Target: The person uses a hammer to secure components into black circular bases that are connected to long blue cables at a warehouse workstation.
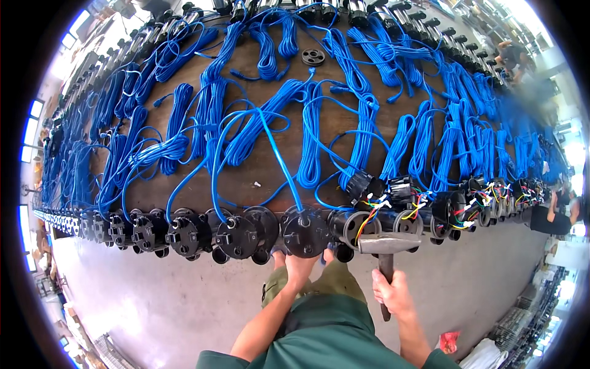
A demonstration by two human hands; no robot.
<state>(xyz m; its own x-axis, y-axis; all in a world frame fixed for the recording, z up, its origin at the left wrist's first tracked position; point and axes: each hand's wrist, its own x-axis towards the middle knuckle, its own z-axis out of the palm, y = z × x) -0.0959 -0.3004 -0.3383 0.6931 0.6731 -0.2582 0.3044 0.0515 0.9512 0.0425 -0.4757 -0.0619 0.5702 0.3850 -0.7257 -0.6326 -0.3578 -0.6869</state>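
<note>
Left hand [301, 265]: I see it gripping the underside of the black round cap [305, 232] at the worktop [276, 166] edge.
Right hand [391, 290]: closed around the hammer [385, 249] handle.
Key relation: hammer head lies just right of the cap, its long axis level, handle pointing toward me.
Nearer hand: left, touching the cap.

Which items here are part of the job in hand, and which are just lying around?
In the job:
- hammer, gripped by the right hand
- black round end cap with a blue cable, steadied by the left hand
- open motor housing with coloured wires, next in the row

Lying about:
- black pulley wheel at the bench's far side
- red item on the floor
</note>
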